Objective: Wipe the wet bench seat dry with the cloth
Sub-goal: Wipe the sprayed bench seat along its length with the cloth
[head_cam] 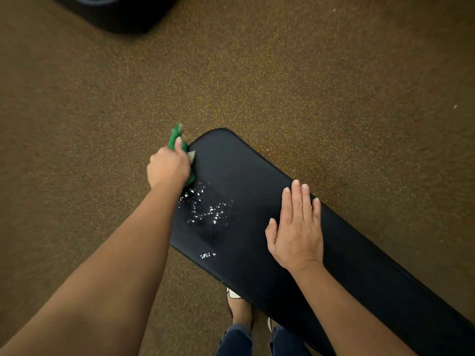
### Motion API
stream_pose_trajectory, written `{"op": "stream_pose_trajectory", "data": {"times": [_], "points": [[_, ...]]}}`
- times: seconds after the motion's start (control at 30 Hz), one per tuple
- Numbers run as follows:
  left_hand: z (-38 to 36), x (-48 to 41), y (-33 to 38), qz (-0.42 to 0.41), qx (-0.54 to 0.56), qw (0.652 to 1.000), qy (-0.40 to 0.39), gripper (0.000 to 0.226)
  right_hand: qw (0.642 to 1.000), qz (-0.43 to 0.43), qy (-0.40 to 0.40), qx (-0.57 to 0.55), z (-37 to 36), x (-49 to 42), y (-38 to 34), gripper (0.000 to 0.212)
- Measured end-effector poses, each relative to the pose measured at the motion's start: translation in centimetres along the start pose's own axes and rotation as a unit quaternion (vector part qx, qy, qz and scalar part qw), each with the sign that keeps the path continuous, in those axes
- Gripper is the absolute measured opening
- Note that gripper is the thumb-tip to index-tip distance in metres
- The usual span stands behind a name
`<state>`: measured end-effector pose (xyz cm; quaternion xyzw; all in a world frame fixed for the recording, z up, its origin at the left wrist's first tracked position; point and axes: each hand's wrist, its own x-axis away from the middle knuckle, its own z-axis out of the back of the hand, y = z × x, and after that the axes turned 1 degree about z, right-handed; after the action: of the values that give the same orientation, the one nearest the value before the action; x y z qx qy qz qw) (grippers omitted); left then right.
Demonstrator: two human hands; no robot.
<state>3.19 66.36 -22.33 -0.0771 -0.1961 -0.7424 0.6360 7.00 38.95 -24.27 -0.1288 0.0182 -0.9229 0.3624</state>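
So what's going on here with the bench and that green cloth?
A person is wiping a dark padded bench seat dry. Their left hand grips a green cloth at the seat's left edge, near its far end. Their right hand lies flat on the seat, fingers straight. A patch of water droplets sits on the seat between the two hands, just nearer than the cloth, so the job is not finished.
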Motion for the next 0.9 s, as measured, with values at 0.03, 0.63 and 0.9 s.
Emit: {"op": "stream_pose_trajectory", "data": {"times": [0.03,0.63,0.9], "points": [[-0.2,-0.1,1.6,-0.025,-0.006,1.0,0.001,0.062,1.0,0.002,0.001,0.001,-0.1,0.0,0.0,0.072],[-4.9,7.8,0.1,-0.341,-0.079,0.937,0.018,0.06,1.0,0.013,0.006,-0.008,-0.1,0.0,0.2,0.072],[-5.5,8.7,-0.8,-0.338,-0.047,0.94,0.021,0.062,1.0,0.011,0.003,-0.008,-0.2,0.0,0.2,0.072]]}}
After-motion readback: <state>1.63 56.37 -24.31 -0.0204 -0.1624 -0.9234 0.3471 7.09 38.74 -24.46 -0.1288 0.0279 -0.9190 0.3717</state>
